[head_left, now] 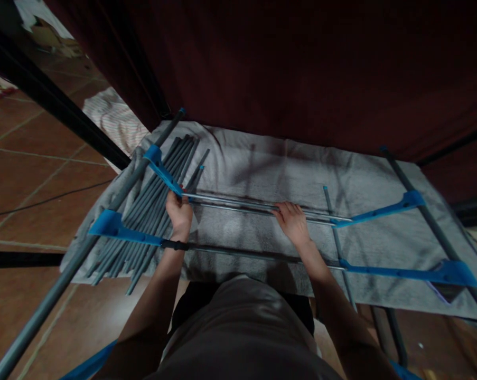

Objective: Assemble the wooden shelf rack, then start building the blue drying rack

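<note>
My left hand (179, 212) is closed around the inner end of a blue plastic bracket (165, 177), where thin metal rods (230, 200) meet it. My right hand (292, 221) grips those rods near their middle, fingers wrapped over them. The rods' far ends reach the tip of another blue bracket (376, 214) on the right. Closer to me a grey rod (242, 254) runs between a lower left blue bracket (123, 232) and a lower right one (404, 271). These brackets sit on a left upright tube (133, 177) and a right upright tube (438, 227).
A pile of grey tubes (155, 200) lies at the left of the cloth-covered table (254, 163). A dark phone-like object (446, 290) rests at the right. Behind hangs a dark red curtain (301, 68). Tiled floor (32, 174) with a cable shows at left.
</note>
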`<state>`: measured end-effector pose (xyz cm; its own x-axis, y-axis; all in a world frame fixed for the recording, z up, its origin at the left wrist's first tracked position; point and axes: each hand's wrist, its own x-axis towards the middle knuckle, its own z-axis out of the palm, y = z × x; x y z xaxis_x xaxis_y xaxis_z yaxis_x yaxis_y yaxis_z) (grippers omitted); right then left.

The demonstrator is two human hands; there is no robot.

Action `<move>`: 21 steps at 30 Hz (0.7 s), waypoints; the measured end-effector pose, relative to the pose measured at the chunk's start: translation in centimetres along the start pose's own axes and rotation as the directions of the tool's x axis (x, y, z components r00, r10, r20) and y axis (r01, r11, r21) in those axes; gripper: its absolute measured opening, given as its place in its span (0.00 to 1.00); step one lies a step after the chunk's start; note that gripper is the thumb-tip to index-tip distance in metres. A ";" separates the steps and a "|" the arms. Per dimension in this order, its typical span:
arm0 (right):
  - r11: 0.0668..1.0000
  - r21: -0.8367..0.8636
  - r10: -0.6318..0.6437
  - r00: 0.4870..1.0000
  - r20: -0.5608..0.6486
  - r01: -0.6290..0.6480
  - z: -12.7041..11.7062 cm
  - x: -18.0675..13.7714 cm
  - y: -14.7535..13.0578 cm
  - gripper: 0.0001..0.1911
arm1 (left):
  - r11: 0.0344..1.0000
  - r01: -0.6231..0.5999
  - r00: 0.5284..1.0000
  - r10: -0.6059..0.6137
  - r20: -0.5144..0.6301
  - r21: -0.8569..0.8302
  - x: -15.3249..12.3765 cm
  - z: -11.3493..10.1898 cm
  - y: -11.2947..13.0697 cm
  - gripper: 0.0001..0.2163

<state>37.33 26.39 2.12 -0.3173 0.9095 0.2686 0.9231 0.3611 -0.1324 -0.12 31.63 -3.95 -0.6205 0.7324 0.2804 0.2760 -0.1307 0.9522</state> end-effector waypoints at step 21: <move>0.998 0.063 -0.019 0.943 0.332 -0.002 -2.7 2.5 0.9 0.14 | 0.999 0.037 0.999 -0.037 -0.027 -0.028 -0.2 0.5 1.0 0.11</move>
<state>37.99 28.41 5.29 -0.3892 0.9192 -0.0607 0.9080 0.3717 -0.1931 0.63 31.71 -3.09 -0.6503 0.7181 0.2478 0.2322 -0.1227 0.9649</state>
